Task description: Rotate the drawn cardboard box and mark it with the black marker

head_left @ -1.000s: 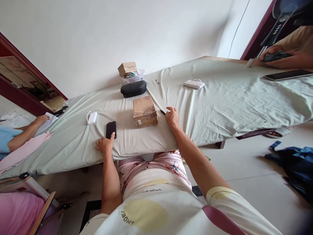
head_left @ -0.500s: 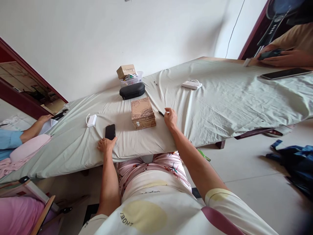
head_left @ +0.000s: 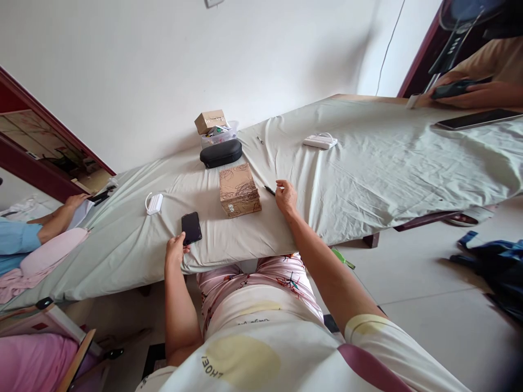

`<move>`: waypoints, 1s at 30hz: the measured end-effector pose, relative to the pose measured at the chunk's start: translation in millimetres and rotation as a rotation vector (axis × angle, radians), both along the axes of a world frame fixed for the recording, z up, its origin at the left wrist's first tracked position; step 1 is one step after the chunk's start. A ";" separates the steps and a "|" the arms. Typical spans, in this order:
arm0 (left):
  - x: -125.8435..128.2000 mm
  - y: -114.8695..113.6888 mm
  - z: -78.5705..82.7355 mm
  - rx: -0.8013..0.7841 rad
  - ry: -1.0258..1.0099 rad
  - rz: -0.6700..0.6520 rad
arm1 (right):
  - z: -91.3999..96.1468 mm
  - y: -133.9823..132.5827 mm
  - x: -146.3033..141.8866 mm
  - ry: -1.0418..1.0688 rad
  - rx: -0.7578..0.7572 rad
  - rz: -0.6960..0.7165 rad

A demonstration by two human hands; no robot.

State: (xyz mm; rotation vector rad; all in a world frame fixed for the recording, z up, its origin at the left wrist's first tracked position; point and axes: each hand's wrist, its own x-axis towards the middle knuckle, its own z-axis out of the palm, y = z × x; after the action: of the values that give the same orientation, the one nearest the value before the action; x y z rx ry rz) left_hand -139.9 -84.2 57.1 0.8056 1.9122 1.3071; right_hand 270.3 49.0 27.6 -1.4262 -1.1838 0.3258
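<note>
My left hand [head_left: 175, 249] grips the lower left corner of a black smartphone [head_left: 191, 227], thumb on its edge and fingers beneath. The phone is tilted slightly, close to the cloth near the table's front edge; whether it still touches the cloth I cannot tell. My right hand [head_left: 286, 195] rests on the cloth with curled fingers around a dark pen [head_left: 269, 190], whose tip points left. Between both hands stands a brown cardboard box [head_left: 239, 190] covered in black scribbles, just left of the pen's tip.
A black zip case [head_left: 221, 153] lies behind the box, before a clear plastic tub [head_left: 220, 136] with a small carton [head_left: 210, 121]. White power banks lie left [head_left: 154, 203] and right [head_left: 321, 141]. Other people's hands are at the far left [head_left: 67, 209] and far right [head_left: 469, 90].
My left hand has shifted its hold to the phone's left side. The phone has moved slightly right and turned. My right hand and the pen stay nearly still.
</note>
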 end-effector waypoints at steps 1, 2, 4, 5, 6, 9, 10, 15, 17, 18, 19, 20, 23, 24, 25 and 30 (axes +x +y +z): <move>0.0 -1.7 0.1 0.039 -0.126 0.008 | -0.1 -0.2 0.4 0.005 0.007 -0.001; 0.7 -3.5 0.7 0.069 -0.232 0.009 | -0.4 -0.3 0.7 0.011 0.015 -0.004; 3.6 -6.7 2.7 0.103 -0.366 0.001 | -0.9 -0.7 0.9 0.022 0.028 -0.012; 5.2 -8.0 3.9 0.108 -0.399 -0.008 | -0.8 -1.1 1.0 0.028 0.033 -0.013; 6.7 -9.0 4.8 0.110 -0.417 -0.016 | -0.3 -1.6 1.0 0.035 0.037 -0.011; 9.9 -10.5 5.4 0.114 -0.455 -0.034 | 5.0 -5.0 1.5 0.083 0.038 0.009; 10.8 -10.6 4.4 0.116 -0.457 -0.040 | 8.1 -7.6 1.8 0.113 0.037 0.016; 16.8 -11.1 -8.1 0.145 -0.384 -0.032 | 22.5 -43.5 -0.3 0.252 0.113 0.041; 20.1 -13.7 -13.2 0.193 -0.340 -0.011 | 21.2 -69.4 -6.8 0.287 0.136 0.084; 22.1 -16.1 -14.9 0.225 -0.324 -0.013 | 18.7 -83.4 -12.0 0.314 0.130 0.135; 24.7 -19.3 -15.9 0.263 -0.314 -0.030 | 15.3 -97.3 -18.4 0.339 0.116 0.196; 28.3 -23.3 -16.2 0.304 -0.309 -0.062 | 11.7 -110.6 -25.8 0.359 0.092 0.267; 49.2 -38.7 -15.4 0.421 -0.307 -0.226 | 2.0 -142.8 -49.5 0.375 0.000 0.492; 60.2 -44.5 -15.3 0.447 -0.308 -0.276 | -0.2 -150.5 -56.0 0.369 -0.025 0.560; 72.8 -50.3 -15.7 0.461 -0.315 -0.324 | -1.9 -156.8 -60.9 0.353 -0.044 0.621; 137.5 -72.4 -17.3 0.459 -0.389 -0.497 | -7.3 -171.6 -59.8 0.210 -0.100 0.888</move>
State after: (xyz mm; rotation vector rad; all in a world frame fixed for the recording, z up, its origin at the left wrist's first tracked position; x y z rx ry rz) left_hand -2.4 -156.6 39.8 1.0729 1.0323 1.4601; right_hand 210.5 -122.7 20.3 -0.8396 -1.5827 1.1281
